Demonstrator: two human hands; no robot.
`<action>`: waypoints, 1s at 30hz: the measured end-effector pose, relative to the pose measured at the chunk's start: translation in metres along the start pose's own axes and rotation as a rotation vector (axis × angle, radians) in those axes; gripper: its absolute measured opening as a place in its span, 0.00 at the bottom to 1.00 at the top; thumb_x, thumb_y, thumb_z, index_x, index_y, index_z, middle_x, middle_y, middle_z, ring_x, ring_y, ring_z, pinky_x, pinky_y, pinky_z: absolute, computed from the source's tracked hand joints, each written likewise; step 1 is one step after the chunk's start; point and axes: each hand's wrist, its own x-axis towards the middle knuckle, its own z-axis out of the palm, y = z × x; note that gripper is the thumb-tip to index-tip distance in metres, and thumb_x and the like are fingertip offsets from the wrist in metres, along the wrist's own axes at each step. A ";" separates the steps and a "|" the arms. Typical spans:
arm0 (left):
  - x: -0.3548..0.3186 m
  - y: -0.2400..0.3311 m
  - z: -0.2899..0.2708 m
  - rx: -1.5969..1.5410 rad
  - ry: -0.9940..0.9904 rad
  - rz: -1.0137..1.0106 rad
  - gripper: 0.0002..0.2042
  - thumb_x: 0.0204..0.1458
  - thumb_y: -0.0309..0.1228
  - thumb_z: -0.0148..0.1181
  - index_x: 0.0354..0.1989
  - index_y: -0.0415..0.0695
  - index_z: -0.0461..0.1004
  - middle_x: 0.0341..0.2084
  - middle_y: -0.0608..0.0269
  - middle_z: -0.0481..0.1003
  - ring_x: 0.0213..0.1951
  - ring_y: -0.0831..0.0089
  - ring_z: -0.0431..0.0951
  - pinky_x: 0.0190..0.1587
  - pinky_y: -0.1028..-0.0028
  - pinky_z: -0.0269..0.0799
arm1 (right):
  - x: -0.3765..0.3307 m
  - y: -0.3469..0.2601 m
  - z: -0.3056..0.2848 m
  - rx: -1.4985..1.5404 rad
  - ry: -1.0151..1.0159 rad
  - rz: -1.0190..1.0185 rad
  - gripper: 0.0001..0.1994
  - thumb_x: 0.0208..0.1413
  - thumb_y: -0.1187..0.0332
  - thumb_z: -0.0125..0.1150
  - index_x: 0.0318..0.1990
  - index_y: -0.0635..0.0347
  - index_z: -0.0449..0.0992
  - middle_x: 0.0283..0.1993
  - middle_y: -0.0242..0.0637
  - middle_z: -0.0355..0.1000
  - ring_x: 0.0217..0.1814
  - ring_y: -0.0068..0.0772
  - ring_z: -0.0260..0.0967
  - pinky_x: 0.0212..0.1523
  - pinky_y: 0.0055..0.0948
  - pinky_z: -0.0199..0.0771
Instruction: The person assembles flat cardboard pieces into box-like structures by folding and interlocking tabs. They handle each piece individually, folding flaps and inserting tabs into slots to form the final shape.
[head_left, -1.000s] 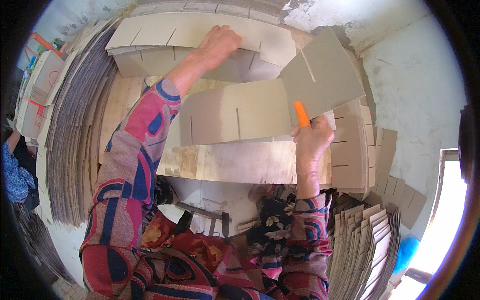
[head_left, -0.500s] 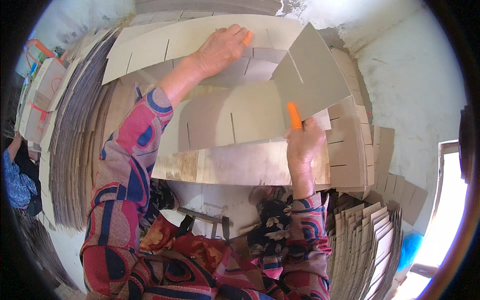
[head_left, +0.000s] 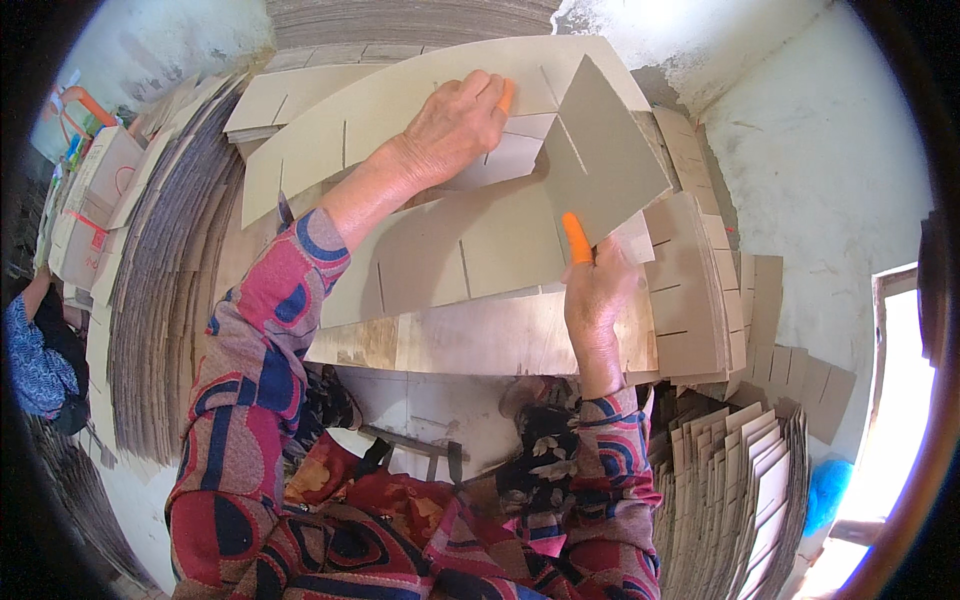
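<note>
Our left hand (head_left: 455, 125) lies palm down, fingers spread and curled, on a long slotted cardboard sheet (head_left: 400, 110); an orange fingertip cover shows on one finger. Our right hand (head_left: 597, 290) pinches the lower corner of a grey cardboard flap (head_left: 605, 165) between its fingers and thumb, an orange cover (head_left: 576, 238) on one finger, and holds the flap tilted up. Below the flap, a second slotted sheet (head_left: 450, 265) lies flat on a worn wooden desk (head_left: 480, 340).

We judge that the step in hand is folding or separating one panel while the other hand pins the sheet behind it. The next move seems to call for firm pressure from the left hand, so the sheet does not slide, and a clean bend along the crease.

Left of the flap, tall piles of flattened cardboard (head_left: 160, 300) curve away; right of it, more slotted pieces (head_left: 700, 290) are stacked by a pale wall. We cannot tell whether the flap is joined to the sheets beneath it, since the right hand covers that edge. Another person's blue sleeve (head_left: 35, 360) is cut off at the far left rim.
</note>
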 end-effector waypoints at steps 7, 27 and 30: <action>0.003 0.024 -0.024 -0.092 -0.019 0.088 0.22 0.37 0.22 0.57 0.45 0.30 0.71 0.36 0.60 0.71 0.37 0.70 0.70 0.34 0.75 0.74 | 0.009 -0.008 -0.010 -0.068 -0.011 -0.037 0.04 0.55 0.76 0.59 0.34 0.66 0.70 0.30 0.54 0.71 0.34 0.61 0.71 0.30 0.46 0.71; -0.047 0.083 -0.030 -0.775 -0.762 -0.173 0.13 0.51 0.26 0.58 0.45 0.40 0.68 0.31 0.50 0.73 0.38 0.52 0.73 0.39 0.58 0.71 | 0.006 0.029 0.006 -0.430 -0.617 -0.222 0.03 0.47 0.78 0.58 0.30 0.62 0.75 0.32 0.50 0.74 0.39 0.54 0.74 0.37 0.46 0.74; -0.049 0.097 -0.024 -0.771 -0.832 -0.241 0.18 0.52 0.27 0.58 0.52 0.40 0.65 0.35 0.48 0.74 0.39 0.51 0.72 0.41 0.58 0.71 | 0.008 0.057 0.019 -0.279 -0.612 -0.097 0.07 0.48 0.75 0.61 0.37 0.62 0.78 0.35 0.51 0.75 0.42 0.55 0.74 0.41 0.45 0.74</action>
